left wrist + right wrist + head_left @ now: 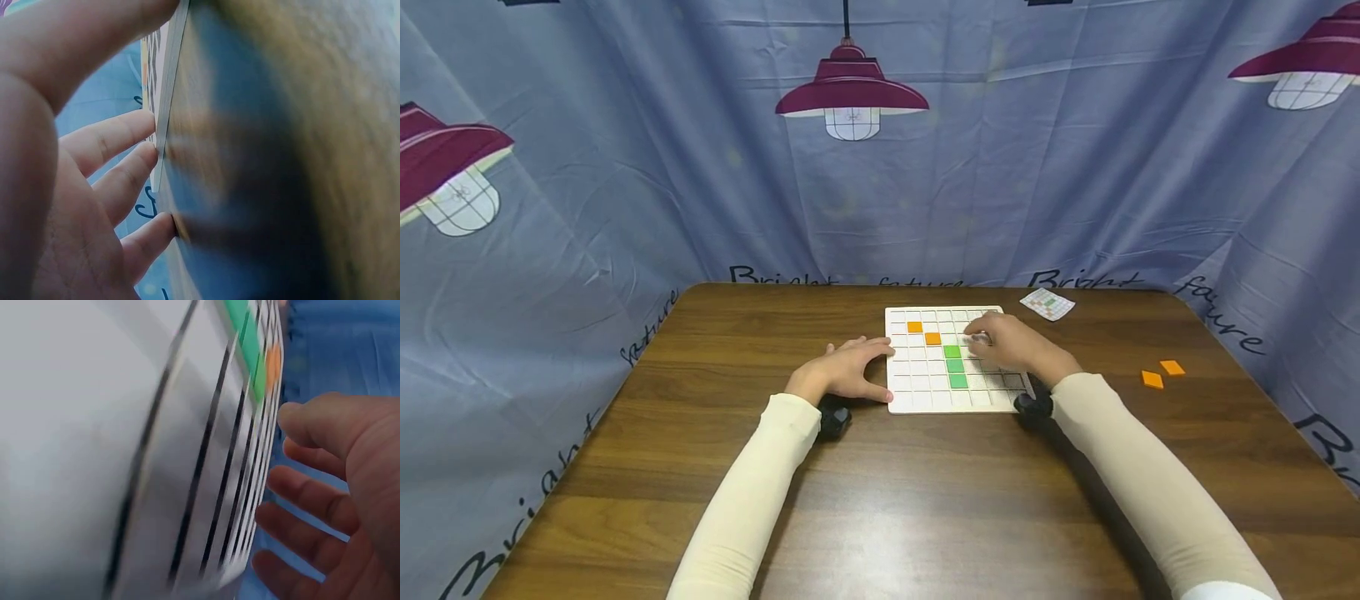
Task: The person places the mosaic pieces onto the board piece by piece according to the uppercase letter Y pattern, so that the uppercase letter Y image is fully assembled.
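On the wooden table [715, 467], the left hand [844, 377] lies flat with fingers straight, its fingertips [147, 128] touching the left edge of the white grid board [925, 392]. The right hand [1009, 346] hovers over the board's right part, fingers loosely spread, holding nothing. Three green tiles [955, 365] and two orange tiles [922, 332] sit on the grid. Farther right lie two loose orange pieces [1161, 373]; a small card [1047, 303] lies beyond the board.

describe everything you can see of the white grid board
The board is a flat, white, square slab, ruled by thin dark lines into small cells, lying on the brown table. Two orange tiles sit stepped near its far left; three green tiles form a column at its centre. The left hand touches its left edge; the right hand is over its right part.
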`<action>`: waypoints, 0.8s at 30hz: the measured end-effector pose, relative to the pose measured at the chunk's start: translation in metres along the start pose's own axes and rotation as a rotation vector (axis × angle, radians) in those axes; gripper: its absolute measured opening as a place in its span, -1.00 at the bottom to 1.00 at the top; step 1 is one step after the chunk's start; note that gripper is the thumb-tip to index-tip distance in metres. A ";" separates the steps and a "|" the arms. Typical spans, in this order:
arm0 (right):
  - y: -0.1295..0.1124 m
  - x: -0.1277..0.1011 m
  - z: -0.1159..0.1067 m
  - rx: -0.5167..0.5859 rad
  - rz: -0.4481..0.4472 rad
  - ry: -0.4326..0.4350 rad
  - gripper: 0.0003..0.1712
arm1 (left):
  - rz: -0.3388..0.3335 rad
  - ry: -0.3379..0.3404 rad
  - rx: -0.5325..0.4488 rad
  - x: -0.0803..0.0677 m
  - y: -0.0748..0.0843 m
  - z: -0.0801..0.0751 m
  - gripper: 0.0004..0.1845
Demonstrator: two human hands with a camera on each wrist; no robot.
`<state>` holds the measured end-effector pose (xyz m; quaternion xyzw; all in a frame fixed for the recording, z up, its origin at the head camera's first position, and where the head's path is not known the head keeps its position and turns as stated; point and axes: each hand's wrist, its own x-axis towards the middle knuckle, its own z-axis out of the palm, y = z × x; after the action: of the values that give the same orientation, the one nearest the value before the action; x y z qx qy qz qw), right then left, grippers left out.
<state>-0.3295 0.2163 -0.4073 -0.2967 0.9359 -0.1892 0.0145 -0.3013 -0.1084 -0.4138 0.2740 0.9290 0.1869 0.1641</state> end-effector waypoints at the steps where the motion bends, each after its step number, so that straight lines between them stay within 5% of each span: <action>1: 0.009 -0.011 -0.003 -0.016 0.003 0.024 -0.66 | 0.005 -0.003 0.002 0.001 0.000 0.000 -0.11; 12: 0.090 -0.122 -0.038 -0.172 0.226 0.009 -0.61 | 0.003 0.003 -0.019 0.003 -0.002 0.003 -0.10; 24: 0.126 -0.195 -0.051 -0.197 0.243 0.079 -0.66 | 0.000 0.003 -0.023 0.001 -0.002 0.002 -0.09</action>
<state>-0.2453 0.4379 -0.4218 -0.1735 0.9788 -0.1049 -0.0286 -0.3016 -0.1088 -0.4168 0.2715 0.9271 0.1982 0.1658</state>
